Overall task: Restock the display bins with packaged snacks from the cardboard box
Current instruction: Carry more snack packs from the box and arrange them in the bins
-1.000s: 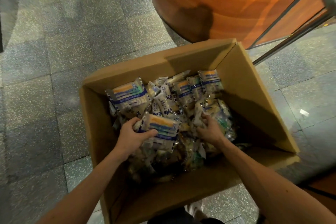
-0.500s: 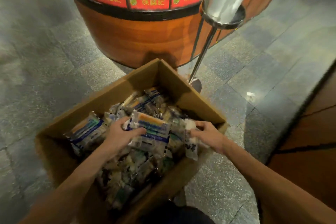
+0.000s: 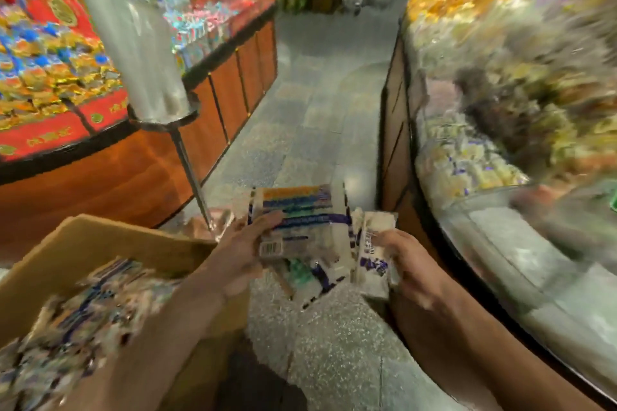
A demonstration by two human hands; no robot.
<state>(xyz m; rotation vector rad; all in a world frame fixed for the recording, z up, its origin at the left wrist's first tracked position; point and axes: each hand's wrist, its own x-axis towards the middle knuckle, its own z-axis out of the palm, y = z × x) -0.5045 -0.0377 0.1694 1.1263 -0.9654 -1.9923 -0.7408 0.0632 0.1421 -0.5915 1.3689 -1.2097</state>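
The open cardboard box (image 3: 110, 243) sits on the floor at lower left, full of blurred snack packets (image 3: 76, 320). My left hand (image 3: 240, 253) grips a bundle of snack packets (image 3: 297, 223) with orange, blue and green stripes, held above the floor to the right of the box. My right hand (image 3: 410, 264) grips a smaller white packet with blue print (image 3: 374, 260) just beside them. To the right a curved clear-fronted display bin (image 3: 500, 243) holds piled packaged snacks (image 3: 467, 160). The whole view is motion-blurred.
A round wooden display stand (image 3: 117, 170) heaped with bright wrapped sweets stands at left. A thin metal pole carrying a roll of clear plastic bags (image 3: 140, 53) rises in front of it. A grey speckled tile aisle (image 3: 320, 110) runs between the two displays.
Both hands have lifted out of the box holding packets and swung right. The view has risen from the box to the aisle and the bin at right.
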